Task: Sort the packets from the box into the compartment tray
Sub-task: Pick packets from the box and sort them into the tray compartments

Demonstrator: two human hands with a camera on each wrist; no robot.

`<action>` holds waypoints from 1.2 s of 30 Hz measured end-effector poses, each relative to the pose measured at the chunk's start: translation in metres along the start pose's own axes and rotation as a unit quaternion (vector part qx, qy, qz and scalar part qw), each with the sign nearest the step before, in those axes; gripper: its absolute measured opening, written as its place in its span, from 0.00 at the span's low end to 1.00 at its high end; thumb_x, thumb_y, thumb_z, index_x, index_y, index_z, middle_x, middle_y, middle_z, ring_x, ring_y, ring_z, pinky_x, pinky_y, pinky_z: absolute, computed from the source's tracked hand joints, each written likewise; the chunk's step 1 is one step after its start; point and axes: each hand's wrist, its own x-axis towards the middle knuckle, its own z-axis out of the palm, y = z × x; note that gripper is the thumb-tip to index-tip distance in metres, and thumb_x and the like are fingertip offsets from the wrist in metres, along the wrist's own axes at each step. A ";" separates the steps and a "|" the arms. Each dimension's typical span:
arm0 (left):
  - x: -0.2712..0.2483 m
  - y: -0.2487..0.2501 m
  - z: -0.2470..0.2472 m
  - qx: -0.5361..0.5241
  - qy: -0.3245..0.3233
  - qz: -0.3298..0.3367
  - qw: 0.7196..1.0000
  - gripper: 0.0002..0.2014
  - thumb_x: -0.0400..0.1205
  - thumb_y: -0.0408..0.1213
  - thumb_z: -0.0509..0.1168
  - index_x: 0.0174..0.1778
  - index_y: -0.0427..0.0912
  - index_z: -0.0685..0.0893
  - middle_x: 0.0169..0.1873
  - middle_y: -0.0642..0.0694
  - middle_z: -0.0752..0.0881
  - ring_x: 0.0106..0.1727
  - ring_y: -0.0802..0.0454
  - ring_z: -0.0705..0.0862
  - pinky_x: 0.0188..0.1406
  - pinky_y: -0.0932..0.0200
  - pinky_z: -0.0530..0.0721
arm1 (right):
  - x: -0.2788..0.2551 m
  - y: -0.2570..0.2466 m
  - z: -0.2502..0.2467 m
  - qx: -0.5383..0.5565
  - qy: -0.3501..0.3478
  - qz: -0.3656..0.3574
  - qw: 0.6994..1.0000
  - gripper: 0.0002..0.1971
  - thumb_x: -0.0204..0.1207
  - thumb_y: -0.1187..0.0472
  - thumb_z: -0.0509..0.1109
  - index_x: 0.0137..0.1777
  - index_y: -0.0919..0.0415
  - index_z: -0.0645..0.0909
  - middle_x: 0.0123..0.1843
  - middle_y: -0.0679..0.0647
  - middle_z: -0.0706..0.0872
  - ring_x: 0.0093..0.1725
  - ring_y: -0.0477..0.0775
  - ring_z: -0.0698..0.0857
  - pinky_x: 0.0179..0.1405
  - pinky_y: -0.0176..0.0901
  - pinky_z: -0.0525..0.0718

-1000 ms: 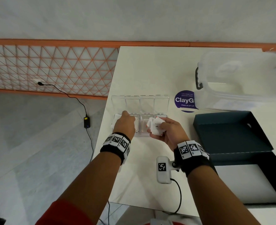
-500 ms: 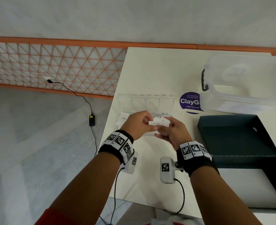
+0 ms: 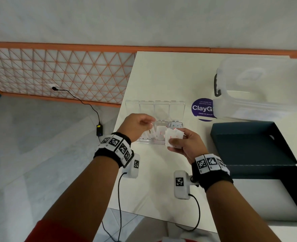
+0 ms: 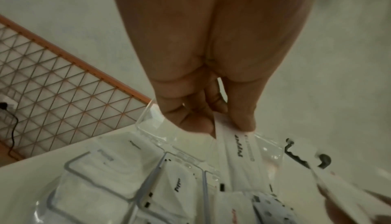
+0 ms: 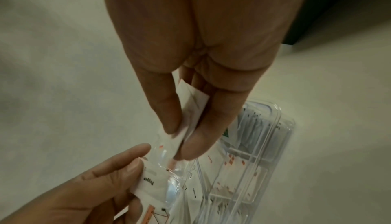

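Fingers [image 4: 190, 124] pinch one packet [image 4: 239, 150] above the tray [image 3: 154, 142]; right hand [image 3: 184, 145] grips several.

Head view high, looking down at table [image 3: 161, 81]; both wrist views close, downward, sharing compartment tray [image 4: 148, 184].

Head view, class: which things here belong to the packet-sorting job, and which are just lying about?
Part of the job:
- left hand, pinching one packet
- right hand, holding a stack of packets
- compartment tray
- dark box

Lying about:
- clear lidded tub
- purple round sticker
- power adapter on the floor
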 end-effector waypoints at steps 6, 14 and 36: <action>0.015 -0.007 -0.008 0.108 0.025 -0.019 0.994 0.15 0.77 0.22 0.65 0.47 0.47 0.88 0.42 0.55 0.87 0.41 0.66 0.83 0.34 0.83 0.75 | 0.003 -0.001 -0.005 0.000 0.005 0.002 1.000 0.17 0.68 0.82 0.73 0.50 0.62 0.86 0.42 0.56 0.91 0.41 0.55 0.91 0.37 0.47 0.90; 0.034 -0.014 0.006 0.219 0.042 -0.018 0.975 0.11 0.76 0.21 0.66 0.40 0.42 0.85 0.40 0.47 0.86 0.42 0.50 0.85 0.39 0.63 0.82 | 0.010 -0.003 -0.004 0.001 0.010 0.007 1.000 0.17 0.68 0.81 0.74 0.52 0.63 0.86 0.45 0.58 0.91 0.42 0.56 0.93 0.38 0.47 0.90; 0.024 0.018 0.029 0.018 -0.035 0.033 0.999 0.10 0.68 0.49 0.79 0.39 0.54 0.85 0.35 0.59 0.85 0.32 0.69 0.80 0.31 0.77 0.76 | 0.014 -0.007 0.016 0.002 0.012 -0.002 1.000 0.15 0.70 0.80 0.74 0.53 0.66 0.86 0.47 0.62 0.88 0.46 0.59 0.90 0.44 0.50 0.92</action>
